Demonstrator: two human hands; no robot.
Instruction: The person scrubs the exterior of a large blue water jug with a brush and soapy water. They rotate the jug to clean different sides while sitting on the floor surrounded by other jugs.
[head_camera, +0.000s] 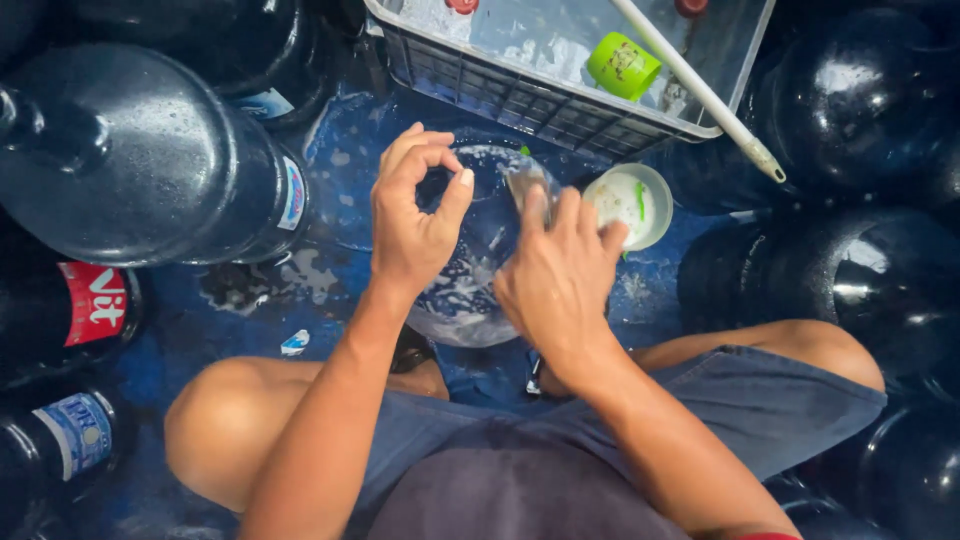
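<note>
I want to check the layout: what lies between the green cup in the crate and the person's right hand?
In the head view, a small white bowl sits on the blue floor between the green cup and the right hand, below the crate's wall.

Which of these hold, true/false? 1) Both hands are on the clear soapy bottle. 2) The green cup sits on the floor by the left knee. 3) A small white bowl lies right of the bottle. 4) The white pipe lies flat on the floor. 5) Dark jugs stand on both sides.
1) True: the left hand and right hand are at the bottle.
2) False: the green cup lies in the crate of water.
3) True: the bowl sits there.
4) False: the pipe leans across the crate's rim.
5) True: jugs stand left and right.
</note>
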